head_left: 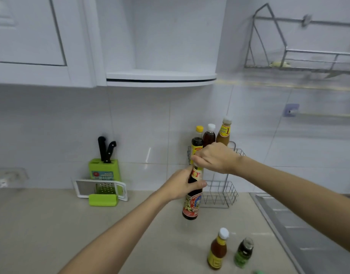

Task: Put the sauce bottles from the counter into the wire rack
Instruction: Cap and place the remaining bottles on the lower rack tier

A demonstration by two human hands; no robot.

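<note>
A tall dark sauce bottle (pixel 192 204) with a red label hangs upright above the counter. My left hand (pixel 180 185) grips its neck and my right hand (pixel 215 158) closes over its cap. Just behind stands the two-tier wire rack (pixel 221 194) against the tiled wall. Its upper tier holds three bottles: a yellow-capped dark one (pixel 197 141), a white-capped brown one (pixel 208 136) and an orange-brown one (pixel 223 132). The lower tier looks empty. On the counter near me stand an amber bottle with a white cap (pixel 217 250) and a small green bottle (pixel 243 253).
A green knife block (pixel 104 169) with two black-handled knives stands at the wall to the left, with a white and green grater (pixel 101 189) lying in front. A steel sink (pixel 308 224) runs along the right. A wall cabinet and a dish rack (pixel 300 58) hang overhead.
</note>
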